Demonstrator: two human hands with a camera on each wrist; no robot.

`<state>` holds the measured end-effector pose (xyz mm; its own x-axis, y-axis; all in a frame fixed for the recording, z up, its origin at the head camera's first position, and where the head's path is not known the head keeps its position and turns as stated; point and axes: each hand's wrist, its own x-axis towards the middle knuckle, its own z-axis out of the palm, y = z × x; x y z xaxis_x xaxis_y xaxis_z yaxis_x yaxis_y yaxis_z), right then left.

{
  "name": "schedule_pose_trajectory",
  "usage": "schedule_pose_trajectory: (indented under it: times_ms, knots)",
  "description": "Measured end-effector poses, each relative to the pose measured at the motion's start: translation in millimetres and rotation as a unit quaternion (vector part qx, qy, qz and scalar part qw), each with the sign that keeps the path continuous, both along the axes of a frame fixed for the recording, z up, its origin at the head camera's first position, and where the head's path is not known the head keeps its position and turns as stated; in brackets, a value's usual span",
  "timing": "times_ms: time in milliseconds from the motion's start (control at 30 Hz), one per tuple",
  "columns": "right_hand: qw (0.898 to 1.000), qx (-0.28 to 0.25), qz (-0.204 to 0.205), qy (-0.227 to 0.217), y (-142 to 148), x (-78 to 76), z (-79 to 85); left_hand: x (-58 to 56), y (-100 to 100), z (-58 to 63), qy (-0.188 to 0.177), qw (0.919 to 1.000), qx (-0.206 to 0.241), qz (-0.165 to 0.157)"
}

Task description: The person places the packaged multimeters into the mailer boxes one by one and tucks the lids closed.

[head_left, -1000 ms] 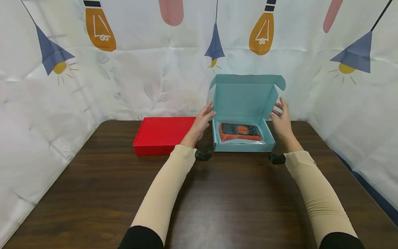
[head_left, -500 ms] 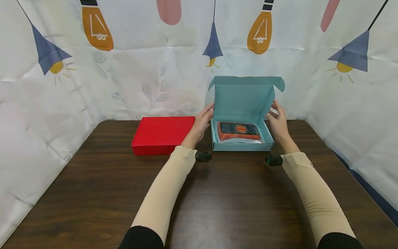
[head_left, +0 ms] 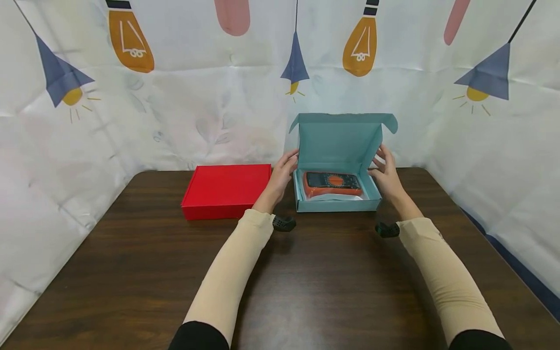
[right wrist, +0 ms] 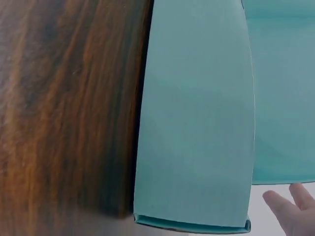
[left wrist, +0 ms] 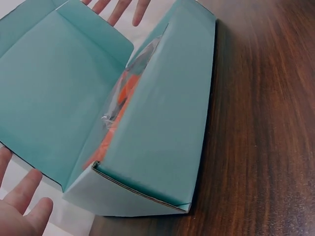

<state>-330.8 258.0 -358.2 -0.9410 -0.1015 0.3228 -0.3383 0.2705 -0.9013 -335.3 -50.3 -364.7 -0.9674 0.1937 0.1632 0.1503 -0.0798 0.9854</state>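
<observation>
A light-blue cardboard box [head_left: 336,206] stands with its lid [head_left: 340,141] raised. Inside lies an orange and black multimeter [head_left: 333,183] in a clear plastic bag; the left wrist view shows only its orange side [left wrist: 112,130]. At the lid's left edge is my left hand [head_left: 280,177], its fingers extended and fingertips against or just behind that edge. My right hand [head_left: 387,177] is at the opposite edge, fingers loosely bent, fingertips partly hidden behind the lid. In the right wrist view, fingers [right wrist: 278,204] show beside the lid edge.
A closed red box [head_left: 227,192] sits just left of the blue one, partly behind my left hand and forearm. Both are on a dark wooden table [head_left: 323,282] near its far edge. A white printed curtain [head_left: 183,112] hangs behind and at the sides.
The lid has tipped slightly forward and its top edge is lower. My right hand has come in closer to the lid's side, and the left has lowered a little. The head view has shifted slightly.
</observation>
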Motion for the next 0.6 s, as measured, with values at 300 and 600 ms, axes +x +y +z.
schedule_pose_trajectory:
  times_ms: [300, 600]
  knots:
    - [0.999, -0.007, 0.051, 0.000, 6, 3.6, -7.6, 5.1, 0, -7.1, 0.017, 0.9998, 0.003, 0.007]
    - [0.995, -0.080, 0.063, 0.011, 7, 12.4, -14.0, 11.3, 2, -13.5, 0.021, 0.9996, -0.006, 0.018]
